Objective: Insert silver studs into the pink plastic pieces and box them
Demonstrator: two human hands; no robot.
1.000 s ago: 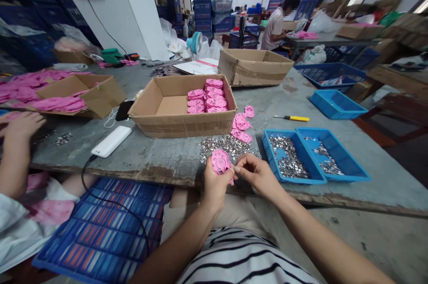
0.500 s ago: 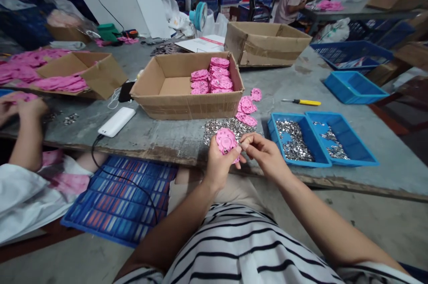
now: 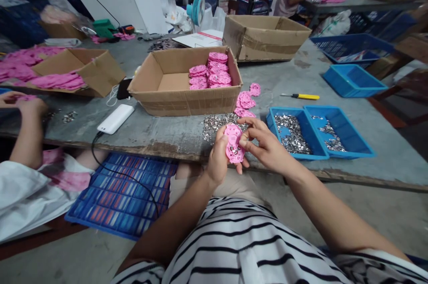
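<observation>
My left hand (image 3: 219, 155) holds a pink moulded piece (image 3: 233, 137) with its recessed side up, and small metal parts sit in its lower half. My right hand (image 3: 262, 143) is at the right edge of the piece, thumb and index finger pinched together; whatever is between them is too small to make out. Behind my hands lies a pile of small metal parts (image 3: 214, 125). More pink pieces (image 3: 245, 100) lie beyond the pile, beside a cardboard box (image 3: 187, 102) holding stacked pink pieces.
Two blue trays (image 3: 319, 155) of metal parts stand at the right, with a yellow-handled screwdriver (image 3: 306, 96) behind. A white power bank (image 3: 116, 119) lies left. Another person's hands (image 3: 31, 108) work at the far left. An empty-looking blue tray (image 3: 354, 81) stands back right.
The pink piece has turned more upright and shifted slightly right in my left hand. My right hand's fingers have moved onto its right side, with the outer fingers spread more.
</observation>
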